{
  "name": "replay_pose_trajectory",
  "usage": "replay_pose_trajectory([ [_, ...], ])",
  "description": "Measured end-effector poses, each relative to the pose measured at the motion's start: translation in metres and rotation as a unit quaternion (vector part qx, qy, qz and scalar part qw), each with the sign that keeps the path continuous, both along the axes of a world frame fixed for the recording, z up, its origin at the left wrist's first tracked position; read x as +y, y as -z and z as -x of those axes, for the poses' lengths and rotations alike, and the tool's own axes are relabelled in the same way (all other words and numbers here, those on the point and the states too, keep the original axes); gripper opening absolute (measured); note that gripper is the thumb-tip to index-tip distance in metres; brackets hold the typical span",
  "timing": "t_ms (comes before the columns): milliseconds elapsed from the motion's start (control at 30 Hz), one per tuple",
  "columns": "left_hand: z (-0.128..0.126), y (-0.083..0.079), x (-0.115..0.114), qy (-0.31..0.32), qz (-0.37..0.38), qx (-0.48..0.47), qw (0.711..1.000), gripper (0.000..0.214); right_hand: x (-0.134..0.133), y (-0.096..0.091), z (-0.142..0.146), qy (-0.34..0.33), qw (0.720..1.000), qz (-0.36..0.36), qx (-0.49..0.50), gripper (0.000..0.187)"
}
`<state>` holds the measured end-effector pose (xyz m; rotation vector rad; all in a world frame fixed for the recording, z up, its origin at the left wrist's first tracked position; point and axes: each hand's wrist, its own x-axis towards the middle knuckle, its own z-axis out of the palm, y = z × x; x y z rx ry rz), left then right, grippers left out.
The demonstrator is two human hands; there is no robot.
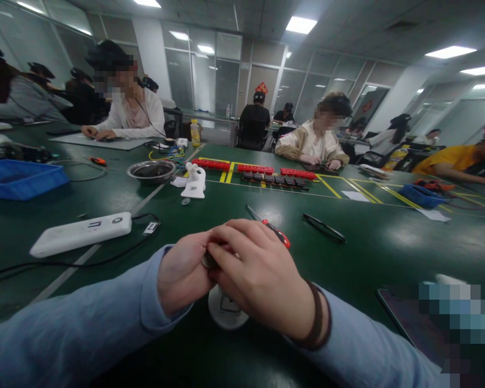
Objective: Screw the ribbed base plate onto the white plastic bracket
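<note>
My left hand [184, 269] is cupped, palm turned inward, in front of me above the table. My right hand [258, 269] closes over it with bent fingers, a dark band round its wrist. Between the two hands sits a small roundish greyish object [209, 261], mostly hidden by the fingers, so its kind cannot be made out. Just under the hands shows a white round piece [228, 315] with a square marking, partly covered by my right hand. A screwdriver [277, 233] with a red and black handle lies right beyond my fingers.
A white power bank [83, 234] with a black cable lies left. Further back are a metal bowl [151, 171], a white device [194, 182], red trays [255, 169], a blue bin [22, 178] and glasses [324, 227]. A tablet-like device [404, 318] is right. People sit across the table.
</note>
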<state>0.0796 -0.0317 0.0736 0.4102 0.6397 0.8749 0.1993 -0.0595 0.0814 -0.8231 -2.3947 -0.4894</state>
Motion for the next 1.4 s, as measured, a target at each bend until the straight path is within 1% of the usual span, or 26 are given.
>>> replay_pose_trajectory([
  [133,0.004,-0.009,0.0,-0.02,0.035,-0.04,0.998,0.027,-0.004,0.0,-0.003,-0.046,0.989,-0.086,0.111,0.014],
  [200,0.008,-0.011,0.007,-0.048,0.024,-0.046,0.997,0.033,-0.008,-0.004,-0.008,-0.068,0.98,-0.073,0.175,0.013],
  [267,0.015,-0.004,0.023,-0.093,-0.004,-0.03,0.995,0.036,-0.011,-0.009,-0.015,-0.06,0.971,-0.013,0.23,0.015],
  [300,0.019,0.003,0.033,-0.113,-0.019,-0.015,0.993,0.035,-0.01,-0.01,-0.018,-0.045,0.966,0.023,0.254,0.015],
  [367,0.029,0.023,0.057,-0.151,-0.044,0.045,0.987,0.025,-0.006,-0.01,-0.024,-0.014,0.953,0.086,0.291,0.014],
  [400,0.033,0.034,0.068,-0.154,-0.043,0.065,0.985,0.022,-0.002,-0.008,-0.026,-0.004,0.947,0.116,0.301,0.013],
  [467,0.041,0.055,0.086,-0.143,-0.037,0.107,0.983,0.025,0.007,-0.004,-0.03,0.005,0.933,0.173,0.317,0.014],
  [533,0.047,0.068,0.095,-0.121,-0.048,0.145,0.981,0.033,0.015,-0.001,-0.034,0.011,0.911,0.221,0.348,0.015],
  [600,0.05,0.073,0.093,-0.092,-0.066,0.163,0.98,0.034,0.022,-0.001,-0.038,0.005,0.874,0.283,0.394,0.016],
  [633,0.051,0.074,0.089,-0.065,-0.097,0.181,0.976,0.031,0.024,-0.002,-0.041,-0.007,0.849,0.319,0.421,0.017],
  [667,0.052,0.074,0.085,-0.029,-0.153,0.212,0.965,0.029,0.026,-0.004,-0.043,-0.024,0.822,0.352,0.447,0.017],
  [733,0.052,0.075,0.073,0.051,-0.291,0.289,0.911,0.038,0.029,-0.01,-0.049,-0.059,0.776,0.394,0.488,0.015],
  [767,0.051,0.076,0.067,0.085,-0.363,0.33,0.867,0.047,0.03,-0.012,-0.052,-0.074,0.761,0.404,0.502,0.015],
  [800,0.049,0.077,0.061,0.114,-0.436,0.376,0.81,0.06,0.031,-0.014,-0.054,-0.085,0.752,0.411,0.508,0.017],
  [867,0.044,0.08,0.052,0.154,-0.556,0.467,0.671,0.08,0.032,-0.018,-0.059,-0.094,0.738,0.44,0.503,0.029],
  [900,0.041,0.081,0.049,0.175,-0.608,0.516,0.577,0.081,0.032,-0.02,-0.061,-0.092,0.733,0.462,0.49,0.031],
  [933,0.038,0.081,0.046,0.193,-0.645,0.559,0.484,0.076,0.031,-0.023,-0.063,-0.087,0.73,0.485,0.474,0.03],
  [967,0.036,0.08,0.045,0.205,-0.661,0.591,0.414,0.069,0.03,-0.025,-0.065,-0.079,0.728,0.504,0.458,0.025],
  [1000,0.034,0.077,0.043,0.21,-0.661,0.609,0.385,0.061,0.029,-0.028,-0.068,-0.068,0.729,0.521,0.439,0.02],
  [1033,0.032,0.073,0.042,0.208,-0.655,0.618,0.382,0.053,0.027,-0.03,-0.07,-0.056,0.73,0.537,0.419,0.015],
  [1067,0.03,0.069,0.04,0.201,-0.644,0.623,0.395,0.046,0.026,-0.032,-0.071,-0.041,0.734,0.549,0.398,0.013],
  [1133,0.028,0.058,0.036,0.181,-0.599,0.643,0.442,0.038,0.026,-0.033,-0.07,-0.011,0.743,0.568,0.352,0.012],
  [1200,0.026,0.047,0.03,0.168,-0.526,0.683,0.477,0.042,0.027,-0.027,-0.064,0.017,0.754,0.589,0.291,0.011],
  [1267,0.024,0.04,0.025,0.164,-0.46,0.718,0.495,0.046,0.032,-0.015,-0.055,0.042,0.771,0.594,0.226,0.01],
  [1333,0.023,0.038,0.023,0.168,-0.429,0.729,0.506,0.051,0.036,-0.002,-0.045,0.072,0.808,0.56,0.17,0.009],
  [1400,0.024,0.04,0.024,0.178,-0.427,0.719,0.519,0.054,0.039,0.008,-0.037,0.093,0.859,0.484,0.138,0.006],
])
